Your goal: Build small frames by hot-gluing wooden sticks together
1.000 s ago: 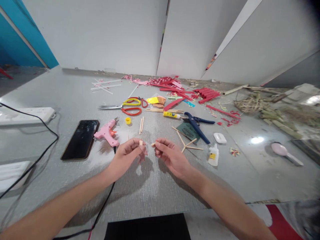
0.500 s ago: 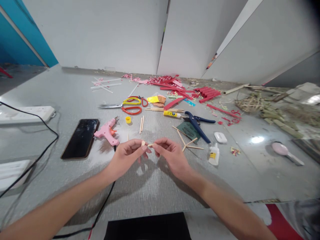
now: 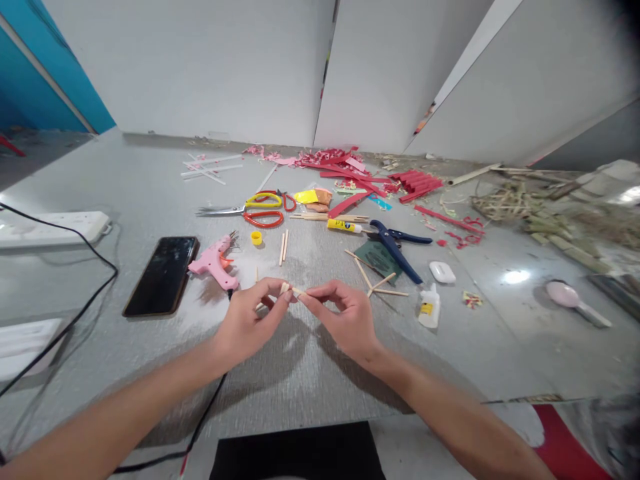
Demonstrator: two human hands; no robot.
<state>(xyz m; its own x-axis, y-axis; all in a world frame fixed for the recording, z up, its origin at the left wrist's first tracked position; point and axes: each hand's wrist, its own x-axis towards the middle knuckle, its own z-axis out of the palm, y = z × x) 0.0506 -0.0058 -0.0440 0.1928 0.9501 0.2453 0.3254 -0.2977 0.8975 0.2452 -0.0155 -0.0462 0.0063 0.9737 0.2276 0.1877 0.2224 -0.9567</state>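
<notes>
My left hand [image 3: 249, 323] pinches a short pale wooden stick piece [image 3: 284, 288] between thumb and fingertips, just above the grey table [image 3: 150, 193]. My right hand [image 3: 345, 317] pinches a second short wooden piece [image 3: 300, 293], whose tip meets the left one between the two hands. Both hands are closed in a pinch. A pink glue gun [image 3: 215, 261] lies just left of my left hand, its black cord running toward me under that arm.
A black phone [image 3: 163, 275] lies at the left. Behind the hands lie loose wooden sticks [image 3: 283, 247], red and yellow scissors [image 3: 260, 210], a yellow glue tube [image 3: 344, 227], a blue cutter [image 3: 395, 250], a white glue bottle [image 3: 429, 307], red paper strips [image 3: 415, 185] and straw scraps [image 3: 520, 207].
My hands have come together, so the two stick pieces that were apart now touch tip to tip. Both hands sit a little lower and nearer to me.
</notes>
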